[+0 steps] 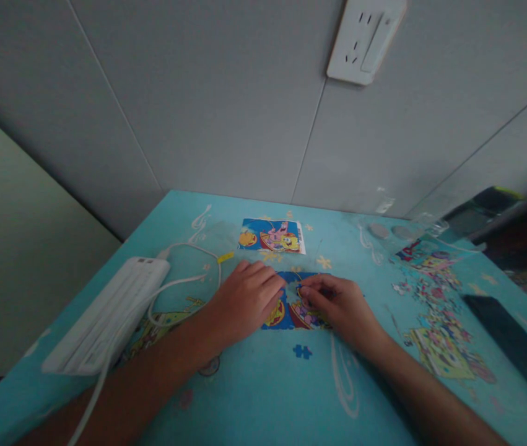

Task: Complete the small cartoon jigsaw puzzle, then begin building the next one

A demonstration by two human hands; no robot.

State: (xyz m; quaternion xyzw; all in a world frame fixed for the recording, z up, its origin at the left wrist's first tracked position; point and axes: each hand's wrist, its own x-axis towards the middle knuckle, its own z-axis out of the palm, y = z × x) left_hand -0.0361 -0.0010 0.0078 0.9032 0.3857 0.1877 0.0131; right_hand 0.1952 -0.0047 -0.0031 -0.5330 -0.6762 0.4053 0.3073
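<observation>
A partly joined blue jigsaw puzzle (283,318) with cartoon figures lies between my hands, and a gap in its upper middle shows the table. My left hand (251,296) rests over its left side, fingers bent and pressed together. Whatever is under those fingertips is hidden. At the gap, my right hand (340,303) pinches thumb and forefinger on what looks like a small blue puzzle piece, mostly covered. One loose blue piece (303,352) lies just below the puzzle. Behind it is a picture card (272,236) with a similar image.
A white power strip (109,316) with a white cable (174,284) lies on the left. To the right are scattered puzzle pieces (435,297), a yellow puzzle section (444,353), clear plastic packaging (425,232) and a dark flat object (514,344). A grey wall (226,111) stands behind the table.
</observation>
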